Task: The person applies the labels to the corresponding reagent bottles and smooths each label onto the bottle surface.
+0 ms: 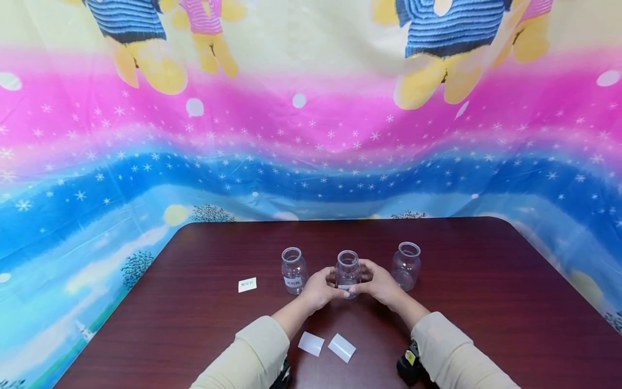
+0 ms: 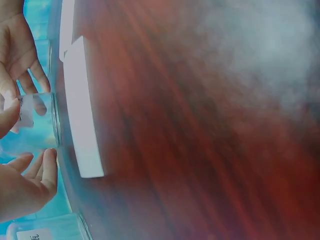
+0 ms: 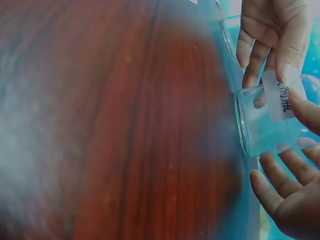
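Note:
A clear glass jar stands upright near the table's middle, between both hands. My left hand holds its left side, with the thumb at the front. From the other side my right hand holds it, its fingers curved along the glass and its thumb at the front too. Under the thumbs lies a white label with dark printed characters, flat against the jar and partly covered. To the left is a second jar bearing a similar label. A third jar, with no label showing, stands to the right.
A printed label lies on the dark wooden table at the left. Two blank white paper pieces lie between the forearms, slightly curled. A colourful patterned cloth hangs behind the table.

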`<state>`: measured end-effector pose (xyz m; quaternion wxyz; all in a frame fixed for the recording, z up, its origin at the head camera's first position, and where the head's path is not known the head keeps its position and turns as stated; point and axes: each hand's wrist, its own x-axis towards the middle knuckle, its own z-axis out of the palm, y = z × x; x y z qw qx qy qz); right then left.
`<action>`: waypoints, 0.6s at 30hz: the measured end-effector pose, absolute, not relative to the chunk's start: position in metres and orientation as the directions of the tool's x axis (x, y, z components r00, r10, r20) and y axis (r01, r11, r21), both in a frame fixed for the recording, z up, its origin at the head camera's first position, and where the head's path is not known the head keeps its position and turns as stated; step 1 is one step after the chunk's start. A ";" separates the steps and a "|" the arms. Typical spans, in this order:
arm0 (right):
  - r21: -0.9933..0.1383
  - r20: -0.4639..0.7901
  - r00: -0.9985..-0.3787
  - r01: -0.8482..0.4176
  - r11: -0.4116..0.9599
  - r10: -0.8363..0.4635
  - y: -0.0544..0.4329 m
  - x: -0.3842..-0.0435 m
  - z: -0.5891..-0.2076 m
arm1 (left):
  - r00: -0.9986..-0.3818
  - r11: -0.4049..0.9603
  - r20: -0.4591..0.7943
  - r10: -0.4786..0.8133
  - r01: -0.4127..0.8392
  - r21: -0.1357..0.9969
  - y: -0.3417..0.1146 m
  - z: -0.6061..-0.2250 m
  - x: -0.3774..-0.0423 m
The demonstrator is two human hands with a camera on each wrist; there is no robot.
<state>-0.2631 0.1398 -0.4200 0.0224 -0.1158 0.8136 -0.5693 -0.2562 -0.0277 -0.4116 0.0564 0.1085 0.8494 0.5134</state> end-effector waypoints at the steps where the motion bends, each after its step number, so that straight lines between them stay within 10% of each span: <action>1: -0.931 0.102 -0.968 -0.175 0.322 -0.230 0.141 -0.263 -0.420 | -0.969 0.462 0.025 0.245 0.139 0.876 -0.028 -0.412 -0.257; 18: -0.877 0.143 -0.954 -0.246 0.412 -0.265 0.144 -0.262 -0.416 | -0.953 0.551 0.149 0.264 0.276 0.787 -0.032 -0.413 -0.262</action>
